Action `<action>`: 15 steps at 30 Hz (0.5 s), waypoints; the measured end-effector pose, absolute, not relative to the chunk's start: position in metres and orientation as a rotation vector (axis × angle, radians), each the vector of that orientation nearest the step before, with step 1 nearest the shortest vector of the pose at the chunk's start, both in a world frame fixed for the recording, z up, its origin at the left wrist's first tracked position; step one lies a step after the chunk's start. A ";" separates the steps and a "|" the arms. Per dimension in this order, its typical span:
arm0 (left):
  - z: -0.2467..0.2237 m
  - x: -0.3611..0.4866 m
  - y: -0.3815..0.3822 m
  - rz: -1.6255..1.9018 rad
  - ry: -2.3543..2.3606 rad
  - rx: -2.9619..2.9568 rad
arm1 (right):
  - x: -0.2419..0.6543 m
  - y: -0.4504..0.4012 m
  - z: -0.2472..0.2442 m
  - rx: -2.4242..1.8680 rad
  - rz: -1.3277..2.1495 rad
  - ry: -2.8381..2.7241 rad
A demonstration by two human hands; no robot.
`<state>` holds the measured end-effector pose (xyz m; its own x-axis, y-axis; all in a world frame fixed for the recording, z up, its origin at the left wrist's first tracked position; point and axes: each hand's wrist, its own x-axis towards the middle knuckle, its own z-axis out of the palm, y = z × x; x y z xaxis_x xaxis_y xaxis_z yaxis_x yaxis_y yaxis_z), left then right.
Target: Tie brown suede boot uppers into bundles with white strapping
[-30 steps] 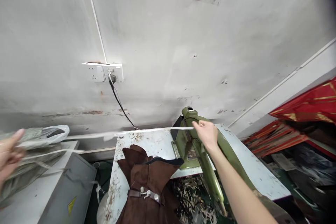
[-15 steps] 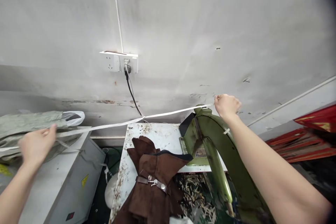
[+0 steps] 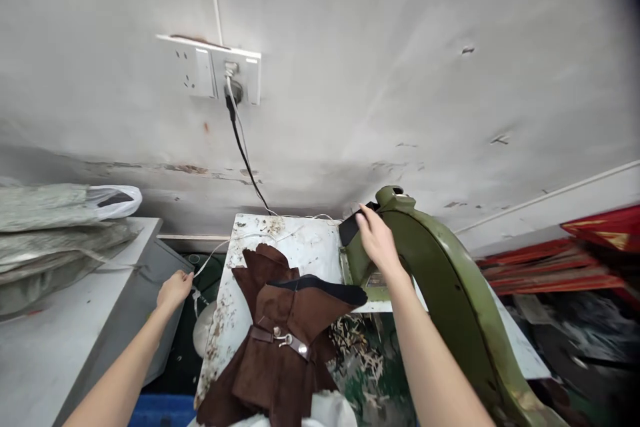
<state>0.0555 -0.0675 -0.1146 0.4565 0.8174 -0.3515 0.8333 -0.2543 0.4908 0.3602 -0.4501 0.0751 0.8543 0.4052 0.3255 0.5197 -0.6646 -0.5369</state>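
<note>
My left hand [image 3: 175, 288] is closed in a pinch on a thin white string [image 3: 210, 255], left of the white table [image 3: 320, 247]. The string runs slack from my fingertips across the tabletop. My right hand [image 3: 377, 240] is open, fingers stretched upward, beside the black flap [image 3: 350, 230] on the green machine [image 3: 440, 260]. Nothing shows in it; whether the fingertips touch the flap I cannot tell. Between my hands, on the table, lie brown suede pieces [image 3: 280, 360] with a strap and a metal hook clasp.
A grey cabinet [image 3: 75, 333] on the left carries grey-green bags [image 3: 45, 233] with a white handle. A plugged black cable [image 3: 245, 153] hangs from the wall socket [image 3: 200, 73]. Scraps [image 3: 357, 353] lie below the table edge. Red bundles [image 3: 550, 273] are at right.
The white strip, stretched taut between both hands before, now hangs slack. My left hand has moved right and inward. My right hand has come left and down, letting go of its end. The view has shifted.
</note>
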 end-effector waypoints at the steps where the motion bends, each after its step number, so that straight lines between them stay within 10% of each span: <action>1: -0.123 0.050 -0.073 -0.075 1.358 2.098 | 0.334 -0.468 0.065 -2.180 -0.320 -0.592; 8: -0.128 0.038 -0.134 0.270 1.393 2.143 | 0.157 -0.522 -0.041 -2.123 0.039 -0.337; 15: -0.113 0.070 -0.263 -0.047 0.792 1.155 | 0.194 -0.463 -0.090 -2.007 0.458 -0.390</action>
